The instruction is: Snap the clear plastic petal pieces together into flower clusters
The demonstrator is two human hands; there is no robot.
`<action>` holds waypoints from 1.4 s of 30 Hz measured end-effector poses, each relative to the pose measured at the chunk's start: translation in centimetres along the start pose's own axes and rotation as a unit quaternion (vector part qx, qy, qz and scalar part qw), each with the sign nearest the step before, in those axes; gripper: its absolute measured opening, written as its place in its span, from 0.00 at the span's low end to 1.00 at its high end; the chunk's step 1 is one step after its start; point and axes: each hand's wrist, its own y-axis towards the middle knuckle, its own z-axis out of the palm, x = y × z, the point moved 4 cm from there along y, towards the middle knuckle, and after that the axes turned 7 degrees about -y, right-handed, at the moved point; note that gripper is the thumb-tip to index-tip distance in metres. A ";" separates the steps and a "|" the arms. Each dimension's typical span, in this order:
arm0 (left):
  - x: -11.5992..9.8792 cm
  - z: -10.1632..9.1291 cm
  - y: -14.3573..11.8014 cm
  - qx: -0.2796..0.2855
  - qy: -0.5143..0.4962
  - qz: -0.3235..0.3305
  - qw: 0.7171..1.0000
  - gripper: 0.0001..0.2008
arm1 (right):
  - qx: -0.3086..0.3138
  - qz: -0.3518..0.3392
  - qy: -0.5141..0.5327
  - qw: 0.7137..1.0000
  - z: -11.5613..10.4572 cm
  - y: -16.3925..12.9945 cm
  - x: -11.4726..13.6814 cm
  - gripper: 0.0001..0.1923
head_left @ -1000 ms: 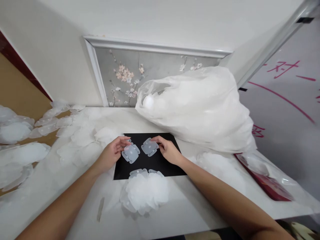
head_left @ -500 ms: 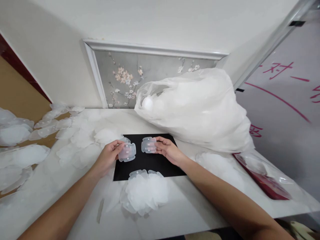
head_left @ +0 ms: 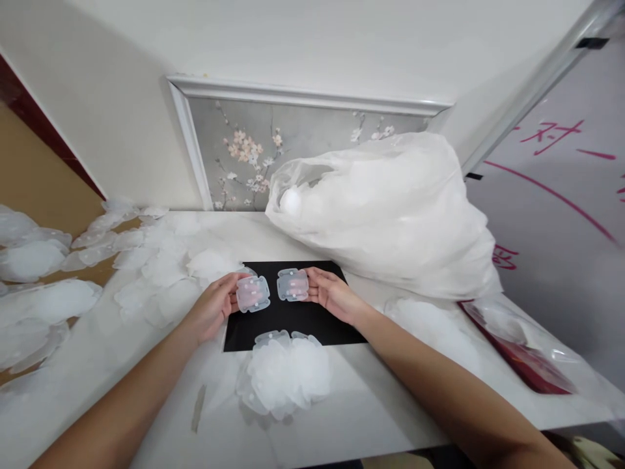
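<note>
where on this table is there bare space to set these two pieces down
Bare room: the black mat between the hands and the near pile of translucent pieces, and the white tabletop right of that pile. Crowded: left side under scattered pieces, far right under the big plastic bag. Left hand and right hand each hold one piece.

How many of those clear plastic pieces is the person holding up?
2: left piece in the left hand, right piece in the right hand, above the black mat. More may lie in the heap.
</note>
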 end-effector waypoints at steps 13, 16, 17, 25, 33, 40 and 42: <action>0.2 3.6 -4.1 0.215 0.284 -0.005 0.934 0.12 | 0.200 0.045 -0.148 0.968 2.5 -2.7 1.3 0.19; 0.8 4.6 -5.0 0.231 0.403 0.027 0.885 0.09 | 0.293 -0.005 -0.351 0.889 3.7 -4.0 1.8 0.15; 0.9 4.6 -4.9 0.227 0.418 0.042 0.878 0.10 | 0.297 -0.027 -0.393 0.870 4.0 -4.2 2.0 0.14; -2.8 -0.9 -0.5 -0.004 0.500 0.313 0.807 0.08 | 0.106 -0.129 -0.455 0.875 4.9 0.9 3.0 0.06; -3.4 -2.5 0.7 -0.015 0.476 0.326 0.817 0.11 | -0.061 -0.118 -0.471 0.872 8.6 8.9 0.3 0.10; -4.3 -2.9 -0.3 -0.144 0.364 0.311 0.866 0.09 | -0.005 -0.091 -0.392 0.916 7.2 7.7 1.0 0.04; -3.4 -2.4 -0.3 -0.121 0.289 0.258 0.914 0.11 | -0.002 -0.096 -0.375 0.922 5.5 6.2 1.1 0.04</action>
